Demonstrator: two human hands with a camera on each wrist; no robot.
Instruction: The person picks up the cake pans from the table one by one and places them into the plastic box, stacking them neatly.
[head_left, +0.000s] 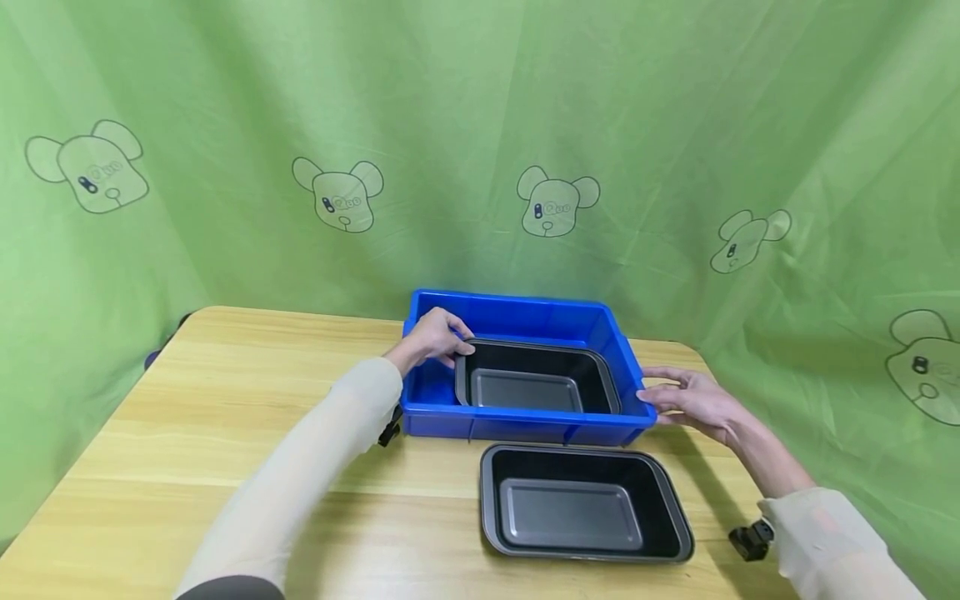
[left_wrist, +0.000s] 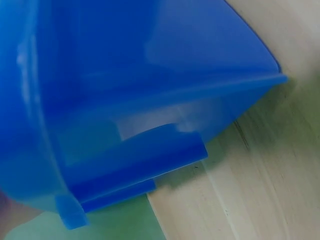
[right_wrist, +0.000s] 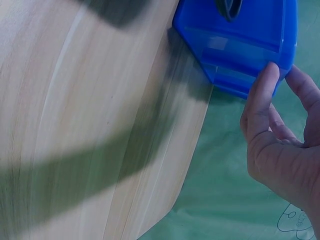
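My left hand [head_left: 435,335] reaches over the left wall of a blue plastic bin [head_left: 517,425]. It pinches the left rim of a dark loaf pan [head_left: 525,387] lying in the bin, the thumb over the rim. In the left wrist view, the bin's outer wall [left_wrist: 165,50] fills most of the picture and hides the pan. At the bin's right end, my right hand [head_left: 693,400] touches the outside near the rim with its fingertips, fingers fairly straight. The right wrist view has that hand [right_wrist: 285,145] with its thumb against the end wall [right_wrist: 225,55].
A second dark loaf pan [head_left: 570,512] lies on the wooden table [head_left: 187,433] in front of the bin. Close behind the bin hangs a green curtain [head_left: 465,125] with printed bear heads, which also runs along both sides.
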